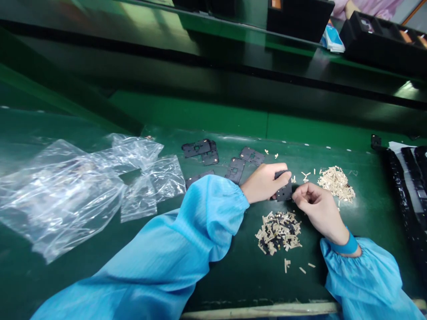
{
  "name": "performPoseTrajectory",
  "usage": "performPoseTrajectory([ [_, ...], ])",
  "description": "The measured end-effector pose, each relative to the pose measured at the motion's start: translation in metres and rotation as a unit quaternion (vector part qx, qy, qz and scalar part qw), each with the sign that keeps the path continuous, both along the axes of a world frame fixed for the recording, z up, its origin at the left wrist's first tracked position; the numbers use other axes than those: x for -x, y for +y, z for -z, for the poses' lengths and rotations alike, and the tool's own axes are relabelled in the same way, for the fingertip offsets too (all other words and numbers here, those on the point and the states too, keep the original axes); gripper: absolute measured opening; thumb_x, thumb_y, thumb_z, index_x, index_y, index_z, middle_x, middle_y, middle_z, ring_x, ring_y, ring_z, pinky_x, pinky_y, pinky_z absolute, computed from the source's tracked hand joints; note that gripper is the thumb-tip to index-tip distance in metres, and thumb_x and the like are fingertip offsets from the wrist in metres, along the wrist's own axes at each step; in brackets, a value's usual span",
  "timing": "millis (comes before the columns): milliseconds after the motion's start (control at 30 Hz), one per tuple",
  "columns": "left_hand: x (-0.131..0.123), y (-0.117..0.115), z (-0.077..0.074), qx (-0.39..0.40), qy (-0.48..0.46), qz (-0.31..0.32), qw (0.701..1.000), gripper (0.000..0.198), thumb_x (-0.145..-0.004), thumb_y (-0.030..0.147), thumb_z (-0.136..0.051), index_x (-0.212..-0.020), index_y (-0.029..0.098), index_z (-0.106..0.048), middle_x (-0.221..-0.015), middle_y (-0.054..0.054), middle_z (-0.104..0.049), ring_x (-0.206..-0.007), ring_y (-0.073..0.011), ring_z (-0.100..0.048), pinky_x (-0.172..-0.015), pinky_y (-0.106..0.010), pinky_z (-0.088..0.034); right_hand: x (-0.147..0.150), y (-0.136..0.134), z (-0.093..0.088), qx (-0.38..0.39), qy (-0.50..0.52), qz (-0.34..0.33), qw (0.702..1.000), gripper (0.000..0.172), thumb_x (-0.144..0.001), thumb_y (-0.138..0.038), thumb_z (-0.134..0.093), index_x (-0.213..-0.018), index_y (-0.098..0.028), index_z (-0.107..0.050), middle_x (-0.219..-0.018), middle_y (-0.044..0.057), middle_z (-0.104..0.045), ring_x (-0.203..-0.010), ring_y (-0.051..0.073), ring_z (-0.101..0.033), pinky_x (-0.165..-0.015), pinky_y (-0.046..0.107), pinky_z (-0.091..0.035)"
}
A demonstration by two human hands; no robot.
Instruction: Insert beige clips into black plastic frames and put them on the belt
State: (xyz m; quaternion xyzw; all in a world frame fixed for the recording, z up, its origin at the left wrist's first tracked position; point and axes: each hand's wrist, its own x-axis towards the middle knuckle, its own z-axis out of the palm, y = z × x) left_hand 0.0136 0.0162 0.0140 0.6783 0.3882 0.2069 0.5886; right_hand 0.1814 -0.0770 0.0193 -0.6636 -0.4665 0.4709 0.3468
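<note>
My left hand grips a flat black plastic plate with small cut-outs, thumb over its upper face. At the plate's lower right edge is my right hand, its thumb and forefinger pinched together; whatever sits between those fingertips is too small to make out. Below the hands lies a pile of beige and black small strips. A second heap, of beige pieces, is right of my right hand. More black plates lie flat beyond my left wrist.
Crumpled clear plastic bags cover the left of the green table. Black trays stand at the right edge. A raised shelf crosses the back, carrying black boxes; a person's pink sleeve shows behind.
</note>
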Motion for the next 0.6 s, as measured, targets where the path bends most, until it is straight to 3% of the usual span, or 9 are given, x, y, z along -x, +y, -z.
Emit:
performPoseTrajectory([
  [600, 0.0005, -0.0017, 0.0016, -0.064, 0.019, -0.011, 0.998, 0.028, -0.093, 0.036, -0.045, -0.069, 0.022, -0.046, -0.051, 0.006, -0.044, -0.050, -0.0125, -0.046, -0.050, -0.024, -0.034, 0.0023, -0.0010, 0.0000, 0.003, -0.006, 0.027, 1.000, 0.020, -0.073, -0.038, -0.074, -0.070, -0.020, -0.065, -0.059, 0.000, -0.060, -0.054, 0.013, -0.049, -0.050, 0.025, -0.040],
])
